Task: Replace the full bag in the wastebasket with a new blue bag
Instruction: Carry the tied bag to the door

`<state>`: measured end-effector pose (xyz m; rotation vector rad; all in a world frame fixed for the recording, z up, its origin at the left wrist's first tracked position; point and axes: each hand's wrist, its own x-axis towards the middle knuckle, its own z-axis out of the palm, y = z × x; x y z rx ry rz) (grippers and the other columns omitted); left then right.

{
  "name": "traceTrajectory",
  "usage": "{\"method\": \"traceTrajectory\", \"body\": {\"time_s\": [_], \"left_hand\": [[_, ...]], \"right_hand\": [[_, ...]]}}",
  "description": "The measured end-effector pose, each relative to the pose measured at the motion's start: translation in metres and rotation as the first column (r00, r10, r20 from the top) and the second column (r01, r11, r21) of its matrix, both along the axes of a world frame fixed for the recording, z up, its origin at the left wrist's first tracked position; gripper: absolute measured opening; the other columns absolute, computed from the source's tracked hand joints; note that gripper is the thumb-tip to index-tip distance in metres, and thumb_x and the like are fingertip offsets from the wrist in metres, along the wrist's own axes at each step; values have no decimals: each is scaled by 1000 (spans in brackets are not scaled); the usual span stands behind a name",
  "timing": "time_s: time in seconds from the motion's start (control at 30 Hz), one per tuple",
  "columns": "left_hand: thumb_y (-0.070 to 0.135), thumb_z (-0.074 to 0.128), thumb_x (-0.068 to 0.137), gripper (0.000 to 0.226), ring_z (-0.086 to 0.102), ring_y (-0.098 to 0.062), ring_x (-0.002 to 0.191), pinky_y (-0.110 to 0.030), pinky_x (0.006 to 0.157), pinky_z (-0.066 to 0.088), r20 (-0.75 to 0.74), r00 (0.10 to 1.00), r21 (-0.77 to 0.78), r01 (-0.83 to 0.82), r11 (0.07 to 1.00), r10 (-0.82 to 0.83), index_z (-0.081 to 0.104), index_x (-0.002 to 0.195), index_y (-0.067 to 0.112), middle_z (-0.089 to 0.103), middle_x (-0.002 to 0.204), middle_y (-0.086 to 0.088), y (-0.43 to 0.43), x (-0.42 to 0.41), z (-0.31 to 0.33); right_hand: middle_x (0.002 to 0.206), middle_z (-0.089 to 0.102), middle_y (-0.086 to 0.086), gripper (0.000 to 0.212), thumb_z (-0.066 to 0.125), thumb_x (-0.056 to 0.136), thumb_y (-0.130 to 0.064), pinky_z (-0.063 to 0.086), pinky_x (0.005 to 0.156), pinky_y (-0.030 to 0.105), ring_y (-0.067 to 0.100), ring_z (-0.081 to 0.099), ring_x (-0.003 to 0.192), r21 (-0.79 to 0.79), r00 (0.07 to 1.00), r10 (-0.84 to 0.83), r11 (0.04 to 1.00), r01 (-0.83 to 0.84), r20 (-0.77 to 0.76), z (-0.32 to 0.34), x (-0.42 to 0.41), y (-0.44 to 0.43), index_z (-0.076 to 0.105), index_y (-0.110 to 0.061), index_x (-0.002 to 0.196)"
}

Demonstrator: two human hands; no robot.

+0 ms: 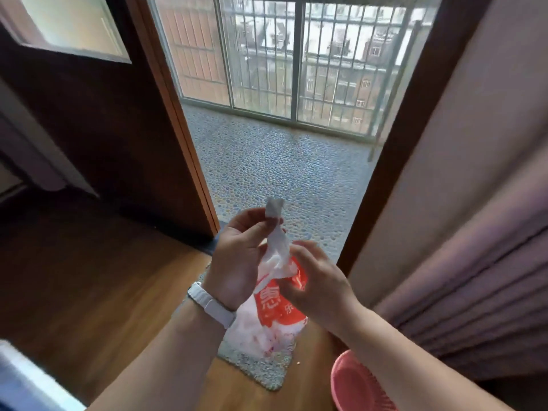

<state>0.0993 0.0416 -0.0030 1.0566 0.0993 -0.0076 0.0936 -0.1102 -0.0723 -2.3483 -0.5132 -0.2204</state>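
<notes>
A full white plastic bag with a red-orange print [274,318] hangs in the air in front of me. My left hand [237,256], with a white watch band on its wrist, pinches the bag's twisted white handle near the top. My right hand [314,280] grips the bag's neck just below and to the right. The pink wastebasket [353,384] stands at the bottom right, partly behind my right forearm; only its rim and part of its inside show, with no bag visible in it. No blue bag is in view.
A grey mat [261,369] lies on the wooden floor under the bag. A dark wooden door [98,137] stands open on the left. A pebble-floored balcony [281,173] with barred windows lies ahead. Mauve curtains [474,277] hang at the right.
</notes>
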Motion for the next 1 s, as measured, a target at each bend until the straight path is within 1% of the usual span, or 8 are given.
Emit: {"method": "traceTrajectory", "body": {"time_s": [0.17,0.37,0.5,0.63,0.7,0.77,0.83,1.0], "left_hand": [[11,70,72,13,62,-18,69,-30,64,52,13,998,43,-57,997,57,72,85,10,68,80,-9,71,8,14],[22,71,77,15,60,-30,82,-48,80,52,66,985,230,-171,958,160,72,89,13,66,86,-14,143,9,32],[28,69,78,13,65,-24,79,-39,74,59,114,960,290,-280,915,258,73,88,21,69,84,-7,189,5,43],[20,64,89,10,67,-23,83,-43,78,59,134,910,366,-414,833,393,72,87,24,70,86,-7,232,16,46],[17,62,92,11,66,-23,84,-42,77,57,144,896,385,-443,810,421,72,88,23,70,86,-5,252,26,45],[25,63,89,9,67,-20,82,-36,71,57,146,893,418,-446,791,427,71,92,22,71,86,-3,269,36,45],[26,63,89,9,68,-19,81,-32,70,56,137,880,441,-465,768,455,70,93,22,71,85,-2,284,52,43],[12,59,95,12,70,-14,81,-23,69,55,137,813,495,-551,672,566,70,95,17,73,82,1,321,110,43]], "right_hand": [[116,52,-11,47,63,70,-42,51,76,35,14,56,103,33,1000,25,999,-25,9,10,14,76,49,-35,114],[115,54,-10,40,57,75,-48,52,71,32,14,56,98,-43,987,153,988,-150,59,25,34,143,55,-32,112],[130,50,-6,48,54,77,-51,51,84,34,18,52,114,-107,962,265,960,-257,65,31,54,193,57,-28,120],[138,45,-8,46,59,79,-48,49,88,36,17,48,121,-31,911,410,912,-409,45,36,77,241,56,-30,121],[137,43,-13,46,58,78,-49,50,84,30,11,49,118,-6,884,467,884,-467,29,37,90,264,55,-32,121],[128,46,-20,44,58,78,-49,44,74,16,2,52,102,28,860,510,859,-511,21,36,106,284,54,-35,119],[120,47,-24,42,58,79,-50,39,69,10,-2,51,92,43,835,551,834,-550,1,34,126,302,52,-38,118],[118,48,-19,43,62,82,-44,55,73,29,7,54,99,80,762,647,762,-643,-26,29,197,354,51,-36,123]]}}
